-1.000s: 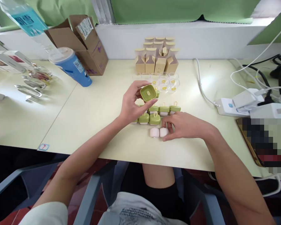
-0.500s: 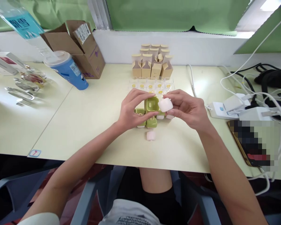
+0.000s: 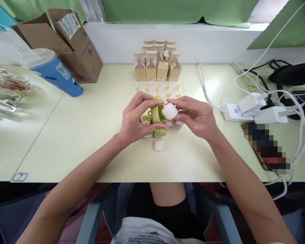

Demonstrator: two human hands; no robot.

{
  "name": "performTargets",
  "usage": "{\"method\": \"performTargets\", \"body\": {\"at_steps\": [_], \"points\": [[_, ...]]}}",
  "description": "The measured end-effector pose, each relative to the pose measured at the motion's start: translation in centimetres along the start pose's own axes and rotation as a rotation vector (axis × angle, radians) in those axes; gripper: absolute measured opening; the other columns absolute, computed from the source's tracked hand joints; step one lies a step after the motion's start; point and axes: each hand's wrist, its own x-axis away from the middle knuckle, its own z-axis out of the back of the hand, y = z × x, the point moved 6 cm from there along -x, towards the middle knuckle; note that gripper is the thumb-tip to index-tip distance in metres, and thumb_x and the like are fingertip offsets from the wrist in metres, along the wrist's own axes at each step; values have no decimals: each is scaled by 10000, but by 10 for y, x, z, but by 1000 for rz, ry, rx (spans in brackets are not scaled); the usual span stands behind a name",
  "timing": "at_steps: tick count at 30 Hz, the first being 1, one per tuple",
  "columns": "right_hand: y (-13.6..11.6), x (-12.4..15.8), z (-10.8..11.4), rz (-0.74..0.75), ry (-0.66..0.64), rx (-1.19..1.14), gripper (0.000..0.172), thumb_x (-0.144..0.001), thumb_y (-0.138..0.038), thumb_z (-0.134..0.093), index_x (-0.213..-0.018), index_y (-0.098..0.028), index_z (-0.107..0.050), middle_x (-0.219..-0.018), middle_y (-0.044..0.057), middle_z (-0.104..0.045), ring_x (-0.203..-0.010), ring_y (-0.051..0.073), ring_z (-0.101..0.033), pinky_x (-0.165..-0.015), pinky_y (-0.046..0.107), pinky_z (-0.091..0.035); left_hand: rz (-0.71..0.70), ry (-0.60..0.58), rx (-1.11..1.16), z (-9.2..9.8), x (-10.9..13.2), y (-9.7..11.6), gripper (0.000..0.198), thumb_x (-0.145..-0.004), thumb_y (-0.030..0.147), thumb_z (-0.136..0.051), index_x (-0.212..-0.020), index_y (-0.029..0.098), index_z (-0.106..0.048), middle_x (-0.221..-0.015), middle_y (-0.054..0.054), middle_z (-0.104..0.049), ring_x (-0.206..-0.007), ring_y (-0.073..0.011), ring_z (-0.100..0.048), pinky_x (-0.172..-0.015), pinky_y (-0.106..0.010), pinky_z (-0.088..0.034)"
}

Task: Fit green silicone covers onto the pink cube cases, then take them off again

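My left hand (image 3: 135, 117) grips a small green square case (image 3: 157, 113), tilted with its open side facing right. My right hand (image 3: 194, 116) pinches a pale pink rounded block (image 3: 169, 111) and holds it right at the mouth of the green case. Under both hands sit several more green cases (image 3: 159, 132) on the cream table (image 3: 91, 135). A second pink block (image 3: 159, 145) lies on the table just in front of them.
Several clear plastic lids with yellow dots (image 3: 157, 88) and several tan paper boxes (image 3: 157, 64) stand behind my hands. A blue cup (image 3: 53, 71) and an open cardboard box (image 3: 66, 44) are at the back left. A power strip and white cables (image 3: 256, 108) lie right.
My right hand picked one pink block off the table and brought it up to the green case in my left hand. One pink block stays on the table.
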Motion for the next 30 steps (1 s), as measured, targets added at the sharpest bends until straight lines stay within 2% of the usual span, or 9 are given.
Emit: {"method": "performTargets", "body": {"at_steps": [8,14,18,22,26,28,30], "points": [[0,2,-7,-10,2,7,378,-1003,-619,-873,-1339,-448,-903,-1236,51,-807,-1040,269,-761,-776,438,-773,3,6,15,-4,3,-2,766,-804,909,-877,-1322,349,-805,-1074,-47,-722,-976,-241,-719,-866,-446,-647],[6,4,-14,-36,61,-24,450,-995,-703,-848,-1340,-416,-880,-1266,64,-775,-956,254,-768,-683,412,-752,-44,19,78,-3,0,2,703,-860,829,-888,-1403,398,-771,-1109,-45,-721,-1006,-241,-733,-884,-453,-654],[7,6,-18,-39,85,6,477,-1031,-706,-806,-1396,-401,-838,-1297,64,-749,-978,253,-783,-704,415,-757,-60,28,112,0,-2,3,684,-877,790,-886,-1438,421,-755,-1133,-54,-705,-1022,-238,-722,-872,-454,-651],[10,6,-20,22,119,5,473,-1049,-692,-793,-1409,-387,-826,-1343,66,-750,-1007,257,-800,-710,416,-769,-90,20,73,-3,-1,-2,752,-869,824,-863,-1461,377,-740,-1153,-77,-713,-1052,-253,-723,-846,-452,-651],[14,6,-22,126,142,3,488,-1074,-685,-763,-1421,-344,-804,-1374,61,-760,-1000,224,-809,-694,356,-770,-130,96,31,-4,2,-1,825,-840,923,-816,-1427,347,-751,-1115,-75,-702,-1003,-238,-721,-699,-395,-628],[16,6,-23,144,146,-3,462,-1092,-656,-754,-1426,-340,-791,-1396,58,-760,-1016,217,-816,-714,347,-776,-92,104,53,-3,3,1,788,-875,931,-772,-1434,377,-742,-1138,-71,-704,-1034,-247,-735,-686,-404,-634],[16,7,-24,151,144,-8,448,-1098,-633,-757,-1435,-339,-779,-1426,62,-761,-1038,219,-823,-740,352,-785,1,46,38,-4,4,1,724,-934,925,-700,-1444,411,-718,-1190,-68,-710,-1108,-265,-749,-751,-444,-666]]}}
